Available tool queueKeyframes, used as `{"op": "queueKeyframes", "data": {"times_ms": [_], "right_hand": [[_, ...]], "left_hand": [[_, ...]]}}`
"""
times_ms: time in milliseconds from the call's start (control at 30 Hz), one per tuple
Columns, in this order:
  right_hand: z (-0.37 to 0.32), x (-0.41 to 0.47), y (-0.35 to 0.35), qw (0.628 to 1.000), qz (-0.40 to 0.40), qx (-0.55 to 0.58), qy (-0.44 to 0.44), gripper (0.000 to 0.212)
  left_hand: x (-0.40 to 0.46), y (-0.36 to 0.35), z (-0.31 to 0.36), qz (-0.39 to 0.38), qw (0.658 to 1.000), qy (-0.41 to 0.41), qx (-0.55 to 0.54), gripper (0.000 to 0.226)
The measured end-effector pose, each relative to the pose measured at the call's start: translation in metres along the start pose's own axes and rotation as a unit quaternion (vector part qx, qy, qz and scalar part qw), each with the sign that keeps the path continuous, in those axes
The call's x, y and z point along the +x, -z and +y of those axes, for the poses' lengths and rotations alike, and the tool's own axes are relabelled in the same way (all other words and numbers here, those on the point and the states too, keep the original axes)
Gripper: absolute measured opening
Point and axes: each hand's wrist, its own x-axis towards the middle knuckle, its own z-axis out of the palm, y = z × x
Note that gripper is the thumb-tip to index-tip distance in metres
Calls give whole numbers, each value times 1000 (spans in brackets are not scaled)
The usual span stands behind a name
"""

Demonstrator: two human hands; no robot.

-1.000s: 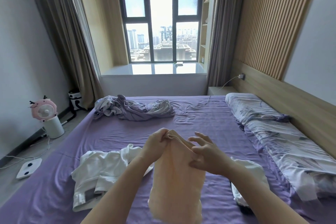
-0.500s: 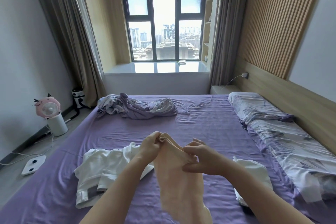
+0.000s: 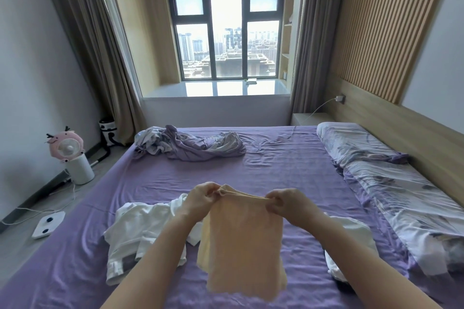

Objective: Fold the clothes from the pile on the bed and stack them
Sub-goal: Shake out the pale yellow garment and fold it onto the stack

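While daylight pours through the window, a person holds a peach garment up over the purple bed, its top edge stretched taut between two hands so the cloth hangs flat and its sides line up for a fold. The left hand pinches one upper corner, fingers curled over the hem; the right hand pinches the other, knuckles toward the camera. The garment appears already doubled lengthwise, a second layer showing along its left side, though the soft focus leaves that uncertain. Its lower edge hangs free above the bed, near the person.

On the bed to the garment's left lies a crumpled white shirt, unfolded. To its right, partly hidden by the right forearm, sits another white piece; whether it is folded cannot be told from here. At the bed's far end, toward the window, a lilac bundle lies heaped. Patterned pillows line the bed's right side against the headboard. A pink fan stands on the floor left of the bed.

Judging by the loose pieces, the folding has some way to go.
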Motion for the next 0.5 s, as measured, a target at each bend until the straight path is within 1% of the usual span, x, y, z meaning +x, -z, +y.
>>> {"op": "queueKeyframes", "data": {"times_ms": [67,167,233,300,367,433,500], "right_hand": [[1,4,-3,999,42,15,-17,17],[5,6,-10,993,121,7,-1,12],[10,2,-16,991,129,12,22,10],[20,-5,-26,993,106,19,41,10],[32,-14,-39,997,70,23,39,15],[44,-27,-59,999,21,16,26,21],[57,-42,-83,999,-48,14,7,26]], "left_hand": [[4,-3,1,31,999,2,17,16],[6,-10,1,41,999,-1,-17,22],[3,-15,-4,36,999,-7,-33,24],[-3,-22,-16,24,999,-18,-16,23],[-15,-32,-33,-11,1000,-9,-12,20],[-30,-47,-51,-49,998,18,-37,20],[-48,-62,-68,-95,993,55,-47,23]]}}
